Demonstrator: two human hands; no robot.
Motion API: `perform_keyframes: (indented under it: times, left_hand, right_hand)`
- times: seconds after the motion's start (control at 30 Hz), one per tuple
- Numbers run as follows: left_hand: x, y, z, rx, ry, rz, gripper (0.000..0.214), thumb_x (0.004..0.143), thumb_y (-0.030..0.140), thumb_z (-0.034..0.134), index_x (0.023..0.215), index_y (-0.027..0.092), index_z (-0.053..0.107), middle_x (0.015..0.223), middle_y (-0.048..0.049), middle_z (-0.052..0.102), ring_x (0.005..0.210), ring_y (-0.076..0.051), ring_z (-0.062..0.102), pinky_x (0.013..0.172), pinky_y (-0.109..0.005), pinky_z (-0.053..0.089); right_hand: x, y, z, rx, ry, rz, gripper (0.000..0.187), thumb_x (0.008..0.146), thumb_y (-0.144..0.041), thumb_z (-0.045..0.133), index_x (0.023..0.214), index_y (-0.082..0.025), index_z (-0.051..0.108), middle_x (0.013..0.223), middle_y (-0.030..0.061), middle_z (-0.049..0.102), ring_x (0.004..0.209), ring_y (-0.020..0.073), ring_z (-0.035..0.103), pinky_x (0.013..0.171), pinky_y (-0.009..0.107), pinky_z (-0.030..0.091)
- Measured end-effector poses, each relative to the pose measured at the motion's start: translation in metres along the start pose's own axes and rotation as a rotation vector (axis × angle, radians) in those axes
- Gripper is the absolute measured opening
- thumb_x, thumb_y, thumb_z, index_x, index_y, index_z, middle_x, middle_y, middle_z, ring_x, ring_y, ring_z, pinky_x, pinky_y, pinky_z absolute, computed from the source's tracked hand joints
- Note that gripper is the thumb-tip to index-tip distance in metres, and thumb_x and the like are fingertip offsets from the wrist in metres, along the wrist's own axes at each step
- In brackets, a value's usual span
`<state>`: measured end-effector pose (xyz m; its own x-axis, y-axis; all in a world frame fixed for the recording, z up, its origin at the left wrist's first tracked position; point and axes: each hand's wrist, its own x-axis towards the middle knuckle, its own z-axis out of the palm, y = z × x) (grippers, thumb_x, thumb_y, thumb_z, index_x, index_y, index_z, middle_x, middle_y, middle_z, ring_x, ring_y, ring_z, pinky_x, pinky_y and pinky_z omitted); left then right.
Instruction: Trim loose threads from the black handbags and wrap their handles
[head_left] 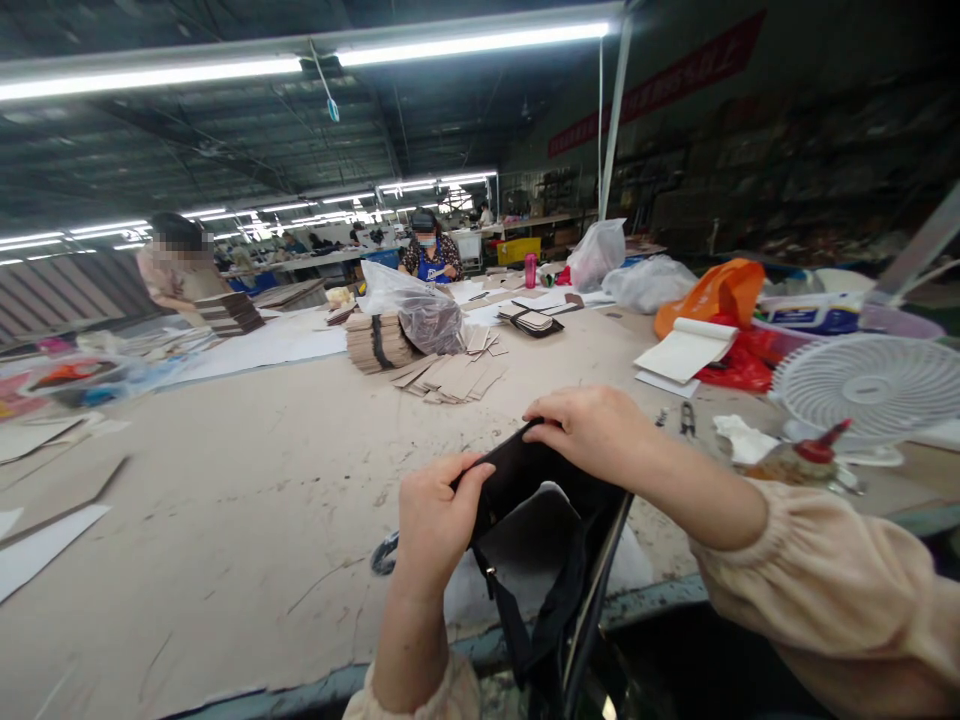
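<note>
Bag (536, 530) hung at the near edge of the desk (262, 480), its mouth pulled wide and its lower half past the edge, over your lap. Your left grip (439, 520) was clamped on the near rim, thumb over the top. Your right grip (592, 430) was closed on the far rim, fingers curled over it.

You carried the bag on those two pinches alone, so I judged that a slack in either one would have let the mouth fold shut or dropped the bag off the edge. Its strap (517, 630) dangled below the desk line. A lift could have caught it on the edge and jerked the rim out of your fingers.

Your right sleeve (825, 590) lay just beside a red-capped bottle (814, 455), with a white fan (870, 385) behind it. A wide swing of that elbow looked likely to tip the bottle.

Farther off, card stacks (379, 342) and a co-worker (431, 250) were well apart from you and posed no trouble.
</note>
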<state>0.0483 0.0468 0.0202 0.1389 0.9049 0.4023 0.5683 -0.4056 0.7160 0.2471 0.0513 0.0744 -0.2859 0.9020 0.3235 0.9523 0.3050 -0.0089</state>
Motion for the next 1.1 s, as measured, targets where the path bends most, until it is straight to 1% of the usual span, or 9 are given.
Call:
perform_keyframes:
  times: [0.37, 0.47, 0.53, 0.7, 0.8, 0.87, 0.93, 1.03, 1.1]
  left_hand:
    - [-0.001, 0.002, 0.002, 0.03, 0.027, 0.013, 0.016, 0.078, 0.029, 0.057, 0.082, 0.023, 0.071, 0.073, 0.0007, 0.07, 0.064, -0.013, 0.061, 0.066, -0.024, 0.047]
    - [-0.004, 0.004, -0.004, 0.036, 0.051, 0.017, 0.015, 0.078, 0.028, 0.057, 0.081, 0.023, 0.071, 0.073, 0.0011, 0.07, 0.065, -0.013, 0.06, 0.065, -0.023, 0.045]
    - [-0.008, 0.004, -0.012, 0.047, 0.049, 0.007, 0.015, 0.079, 0.028, 0.057, 0.08, 0.022, 0.07, 0.073, 0.0015, 0.069, 0.065, -0.013, 0.06, 0.064, -0.023, 0.044]
    - [-0.022, 0.005, -0.038, 0.119, -0.108, -0.049, 0.018, 0.081, 0.031, 0.053, 0.081, 0.022, 0.068, 0.069, 0.0022, 0.067, 0.062, -0.012, 0.058, 0.059, -0.022, 0.041]
    - [-0.022, 0.013, -0.044, 0.236, -0.155, -0.04, 0.024, 0.083, 0.037, 0.049, 0.086, 0.022, 0.068, 0.074, 0.0005, 0.068, 0.067, -0.014, 0.058, 0.059, -0.022, 0.039]
    - [-0.016, 0.021, -0.039, 0.323, -0.172, 0.007, 0.028, 0.084, 0.039, 0.046, 0.091, 0.023, 0.068, 0.081, -0.0012, 0.069, 0.072, -0.015, 0.059, 0.062, -0.023, 0.038]
    - [-0.006, 0.03, -0.03, 0.387, -0.205, 0.058, 0.029, 0.085, 0.037, 0.044, 0.09, 0.023, 0.069, 0.083, -0.0021, 0.069, 0.074, -0.015, 0.058, 0.064, -0.024, 0.038]
    - [0.008, 0.039, -0.012, 0.483, -0.264, 0.103, 0.026, 0.083, 0.033, 0.047, 0.078, 0.021, 0.069, 0.071, -0.0019, 0.067, 0.065, -0.013, 0.055, 0.059, -0.024, 0.034]
    - [0.013, 0.042, -0.004, 0.538, -0.275, 0.115, 0.025, 0.082, 0.032, 0.048, 0.07, 0.02, 0.066, 0.064, -0.001, 0.064, 0.06, -0.013, 0.052, 0.056, -0.024, 0.03]
  right_hand:
    - [0.002, -0.003, -0.001, -0.076, -0.011, 0.019, 0.023, 0.084, -0.039, 0.049, 0.09, -0.027, 0.068, 0.087, 0.0009, 0.07, 0.075, 0.0172, 0.061, 0.059, 0.025, 0.037]
    - [0.003, -0.007, -0.004, -0.07, -0.035, 0.006, 0.024, 0.084, -0.04, 0.049, 0.088, -0.026, 0.068, 0.086, 0.002, 0.07, 0.077, 0.0175, 0.061, 0.06, 0.025, 0.038]
    - [0.003, -0.013, -0.008, -0.048, -0.045, -0.013, 0.024, 0.084, -0.041, 0.049, 0.087, -0.027, 0.068, 0.085, 0.002, 0.07, 0.078, 0.0178, 0.061, 0.06, 0.025, 0.038]
    - [-0.005, -0.033, -0.013, -0.04, 0.002, -0.045, 0.022, 0.082, -0.037, 0.051, 0.077, -0.024, 0.068, 0.078, 0.0043, 0.069, 0.072, 0.0191, 0.061, 0.057, 0.026, 0.038]
    - [-0.007, -0.037, -0.011, -0.034, 0.036, -0.033, 0.022, 0.082, -0.035, 0.051, 0.075, -0.022, 0.067, 0.074, 0.0059, 0.068, 0.069, 0.0197, 0.061, 0.056, 0.027, 0.038]
    - [-0.007, -0.034, -0.009, -0.014, 0.036, -0.025, 0.022, 0.081, -0.036, 0.051, 0.077, -0.022, 0.068, 0.076, 0.0063, 0.068, 0.072, 0.0205, 0.062, 0.057, 0.027, 0.038]
    - [-0.006, -0.028, -0.007, 0.014, 0.012, -0.011, 0.022, 0.079, -0.038, 0.053, 0.079, -0.023, 0.069, 0.079, 0.0062, 0.069, 0.077, 0.0212, 0.062, 0.059, 0.027, 0.04]
    - [-0.01, -0.014, -0.007, 0.067, -0.027, 0.012, 0.022, 0.078, -0.041, 0.054, 0.085, -0.026, 0.069, 0.083, 0.0042, 0.069, 0.081, 0.021, 0.062, 0.062, 0.027, 0.041]
    - [-0.017, -0.004, -0.009, 0.1, -0.004, 0.024, 0.024, 0.076, -0.041, 0.056, 0.095, -0.029, 0.067, 0.084, 0.0024, 0.069, 0.081, 0.0204, 0.062, 0.062, 0.027, 0.042]
